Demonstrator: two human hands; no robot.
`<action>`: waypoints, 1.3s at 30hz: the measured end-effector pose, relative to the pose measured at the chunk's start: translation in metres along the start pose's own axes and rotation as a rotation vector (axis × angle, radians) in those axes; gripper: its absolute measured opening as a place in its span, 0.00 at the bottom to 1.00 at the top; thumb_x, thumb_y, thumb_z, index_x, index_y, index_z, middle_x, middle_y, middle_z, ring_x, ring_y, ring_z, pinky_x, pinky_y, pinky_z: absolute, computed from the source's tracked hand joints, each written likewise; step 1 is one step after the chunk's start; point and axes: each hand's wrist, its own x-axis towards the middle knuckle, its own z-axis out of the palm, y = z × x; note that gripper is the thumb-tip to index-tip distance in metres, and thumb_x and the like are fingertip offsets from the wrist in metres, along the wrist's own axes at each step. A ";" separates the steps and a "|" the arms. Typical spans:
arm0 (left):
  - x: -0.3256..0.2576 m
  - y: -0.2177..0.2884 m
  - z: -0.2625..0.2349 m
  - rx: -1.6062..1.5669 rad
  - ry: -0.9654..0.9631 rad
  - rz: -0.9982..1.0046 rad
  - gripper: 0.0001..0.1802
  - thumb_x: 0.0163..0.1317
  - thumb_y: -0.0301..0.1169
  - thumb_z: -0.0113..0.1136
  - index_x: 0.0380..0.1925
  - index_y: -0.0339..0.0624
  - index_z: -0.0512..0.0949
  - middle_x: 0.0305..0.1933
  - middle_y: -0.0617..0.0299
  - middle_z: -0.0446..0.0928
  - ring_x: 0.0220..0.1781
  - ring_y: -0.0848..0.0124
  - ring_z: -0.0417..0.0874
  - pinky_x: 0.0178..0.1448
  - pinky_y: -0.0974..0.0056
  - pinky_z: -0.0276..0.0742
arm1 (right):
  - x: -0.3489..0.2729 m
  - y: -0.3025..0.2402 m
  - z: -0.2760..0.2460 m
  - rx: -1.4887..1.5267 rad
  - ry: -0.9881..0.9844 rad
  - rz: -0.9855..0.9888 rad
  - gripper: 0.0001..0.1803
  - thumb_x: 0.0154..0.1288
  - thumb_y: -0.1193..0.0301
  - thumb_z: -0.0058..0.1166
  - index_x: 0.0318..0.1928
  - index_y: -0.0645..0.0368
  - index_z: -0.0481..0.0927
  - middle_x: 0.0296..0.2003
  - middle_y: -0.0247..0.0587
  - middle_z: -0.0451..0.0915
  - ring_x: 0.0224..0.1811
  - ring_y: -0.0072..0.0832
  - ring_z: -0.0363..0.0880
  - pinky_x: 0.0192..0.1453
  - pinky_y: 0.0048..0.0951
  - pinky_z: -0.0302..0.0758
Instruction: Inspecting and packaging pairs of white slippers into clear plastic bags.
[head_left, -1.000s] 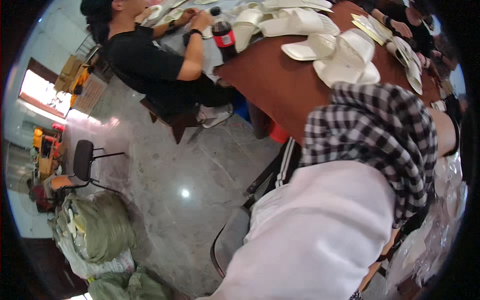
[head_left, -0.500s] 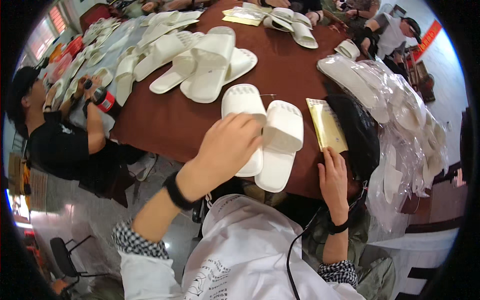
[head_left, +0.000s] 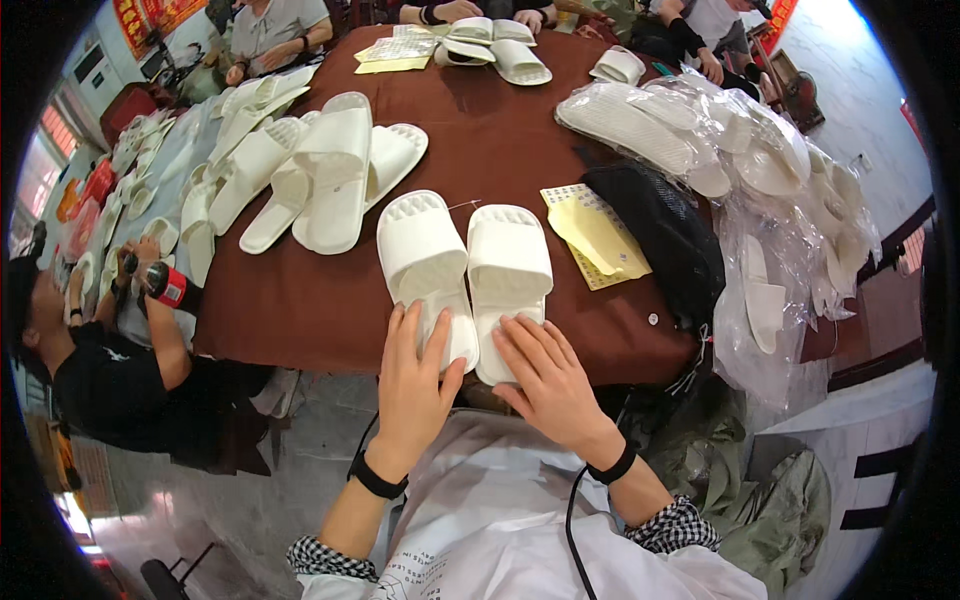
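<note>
Two white slide slippers lie side by side at the near edge of a brown-covered table (head_left: 480, 150). My left hand (head_left: 415, 375) rests flat with spread fingers on the heel of the left slipper (head_left: 425, 250). My right hand (head_left: 545, 375) lies flat on the heel of the right slipper (head_left: 510, 260). Neither hand grips anything. A yellow sheet of stickers (head_left: 597, 235) lies just right of the pair, beside a black mesh bag (head_left: 665, 235).
A heap of loose white slippers (head_left: 320, 175) sits further back left. Slippers in clear plastic bags (head_left: 740, 160) pile at the right edge. A person in black (head_left: 110, 370) sits at my left holding a bottle (head_left: 160, 282). Other people sit across the table.
My head has turned from the floor to the table. My left hand came down off the slipper's strap to its heel, and my right hand moved from the yellow sheet onto the right slipper.
</note>
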 end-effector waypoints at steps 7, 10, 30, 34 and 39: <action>-0.007 0.020 0.012 0.045 -0.012 0.064 0.33 0.65 0.35 0.64 0.69 0.37 0.70 0.73 0.37 0.62 0.75 0.34 0.63 0.73 0.41 0.67 | 0.001 0.023 -0.020 -0.001 0.010 0.105 0.29 0.66 0.71 0.59 0.67 0.63 0.72 0.69 0.51 0.70 0.75 0.47 0.63 0.80 0.48 0.58; -0.012 0.017 0.021 0.039 0.020 0.066 0.35 0.65 0.34 0.64 0.71 0.36 0.68 0.74 0.37 0.62 0.75 0.34 0.62 0.74 0.42 0.65 | 0.010 0.015 -0.023 0.075 0.093 0.015 0.20 0.64 0.75 0.59 0.57 0.63 0.79 0.61 0.50 0.75 0.67 0.48 0.71 0.72 0.46 0.68; -0.022 0.010 0.037 -0.228 0.168 0.047 0.28 0.61 0.27 0.68 0.59 0.35 0.67 0.72 0.41 0.63 0.78 0.39 0.60 0.77 0.42 0.59 | 0.060 -0.005 0.025 0.065 0.105 0.113 0.10 0.60 0.73 0.62 0.38 0.61 0.74 0.37 0.43 0.74 0.44 0.41 0.79 0.42 0.38 0.79; -0.026 0.008 0.037 -0.205 0.165 0.033 0.33 0.65 0.31 0.66 0.66 0.34 0.64 0.73 0.41 0.62 0.79 0.41 0.59 0.78 0.43 0.57 | 0.062 -0.008 0.026 0.027 0.102 0.081 0.12 0.57 0.73 0.62 0.38 0.64 0.74 0.36 0.45 0.73 0.42 0.42 0.77 0.43 0.37 0.79; -0.025 0.012 0.037 -0.185 0.139 0.036 0.36 0.66 0.32 0.64 0.71 0.34 0.62 0.74 0.42 0.60 0.79 0.42 0.57 0.79 0.43 0.56 | 0.059 -0.007 0.024 -0.071 0.091 0.021 0.13 0.51 0.76 0.60 0.38 0.64 0.74 0.37 0.47 0.72 0.43 0.41 0.75 0.45 0.34 0.77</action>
